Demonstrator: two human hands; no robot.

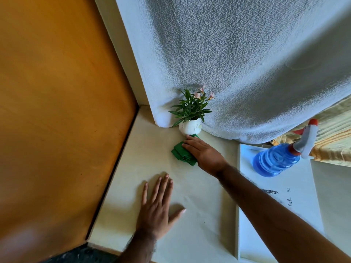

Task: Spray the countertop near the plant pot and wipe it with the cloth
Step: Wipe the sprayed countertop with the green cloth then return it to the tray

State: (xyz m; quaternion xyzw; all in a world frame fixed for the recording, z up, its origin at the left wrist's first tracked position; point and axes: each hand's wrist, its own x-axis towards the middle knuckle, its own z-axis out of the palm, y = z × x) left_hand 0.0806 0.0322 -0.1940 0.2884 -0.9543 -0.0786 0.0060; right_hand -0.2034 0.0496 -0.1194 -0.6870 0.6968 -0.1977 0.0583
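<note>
A small white plant pot [190, 127] with green leaves and pink flowers stands in the corner of the cream countertop [144, 149], against a textured white wall. My right hand [204, 151] presses flat on a folded green cloth [181, 153] just in front of the pot, fingertips almost touching its base. My left hand [156, 207] lies flat on the countertop nearer to me, fingers spread, holding nothing. A blue spray bottle [279, 158] with a white and red trigger head stands to the right on a white raised panel.
A brown wooden door or panel [57, 111] borders the countertop on the left. The white raised panel [284, 196] at right carries dark smudges. Yellow striped fabric [334, 141] lies behind the bottle. The counter's front edge drops to a dark floor [81, 255] at bottom left.
</note>
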